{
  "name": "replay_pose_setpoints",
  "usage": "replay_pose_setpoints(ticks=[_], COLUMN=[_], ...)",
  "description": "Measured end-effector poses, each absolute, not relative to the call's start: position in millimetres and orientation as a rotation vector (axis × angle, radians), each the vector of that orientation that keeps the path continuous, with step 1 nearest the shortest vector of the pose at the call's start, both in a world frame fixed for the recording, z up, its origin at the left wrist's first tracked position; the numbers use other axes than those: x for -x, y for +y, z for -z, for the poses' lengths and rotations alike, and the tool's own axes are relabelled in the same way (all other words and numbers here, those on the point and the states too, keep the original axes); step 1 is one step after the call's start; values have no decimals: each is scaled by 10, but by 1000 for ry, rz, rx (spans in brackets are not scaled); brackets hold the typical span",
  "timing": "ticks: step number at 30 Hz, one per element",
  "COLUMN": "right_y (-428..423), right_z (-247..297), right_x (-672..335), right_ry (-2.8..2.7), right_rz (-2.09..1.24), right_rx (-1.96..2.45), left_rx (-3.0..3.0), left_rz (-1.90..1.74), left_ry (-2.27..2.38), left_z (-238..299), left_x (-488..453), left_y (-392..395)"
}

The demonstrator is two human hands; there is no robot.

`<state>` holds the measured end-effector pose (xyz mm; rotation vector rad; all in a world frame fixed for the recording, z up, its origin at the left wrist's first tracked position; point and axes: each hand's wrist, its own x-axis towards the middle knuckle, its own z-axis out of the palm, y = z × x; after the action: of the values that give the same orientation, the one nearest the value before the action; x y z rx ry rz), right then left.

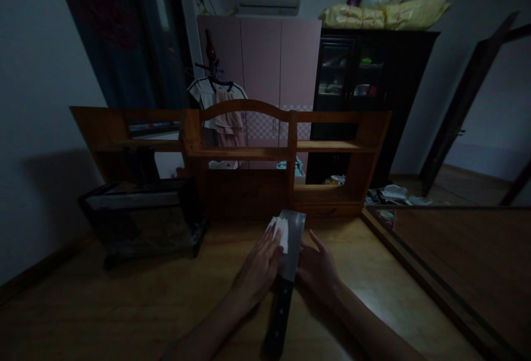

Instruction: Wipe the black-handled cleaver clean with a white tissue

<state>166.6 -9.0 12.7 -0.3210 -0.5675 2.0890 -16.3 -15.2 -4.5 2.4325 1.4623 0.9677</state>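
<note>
A big knife (293, 239) lies flat on the wooden table (136, 305), blade pointing away, a white tissue (281, 233) on the blade, left hand (259, 267) presses it with flat fingers close together, right hand (319, 270) beside the blade, fingers spread, a wooden shelf (249, 153) behind.

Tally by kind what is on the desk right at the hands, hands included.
Cleaver, dark handle, lying flat on the wooden desk: 1
White tissue, pressed on the blade: 1
Hands: 2 (left hand on the tissue, right hand beside the blade)
Total: 4
</note>
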Motion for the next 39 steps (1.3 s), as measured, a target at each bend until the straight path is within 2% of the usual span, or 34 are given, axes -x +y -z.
replay_pose_setpoints(ticks=[9,26,33,39], right_y=[-56,-135,-148,-181], right_z=[-78,-70,-116,-76], right_x=[-1615,-1554,-1549,-1517], right_ry=[-617,-664,-683,-708], right_rz=[-2086,-2257,-2234,-2260], right_rx=[360,411,441,462], left_rx=[-2593,-2375,-2379,-2525], left_rz=[-841,-962,-1006,-910], left_ry=[1094,1434,1435,1234], left_z=[-147,229,96,-37], left_x=[-9,154,100,15], left_y=[-366,-87,-154,-232])
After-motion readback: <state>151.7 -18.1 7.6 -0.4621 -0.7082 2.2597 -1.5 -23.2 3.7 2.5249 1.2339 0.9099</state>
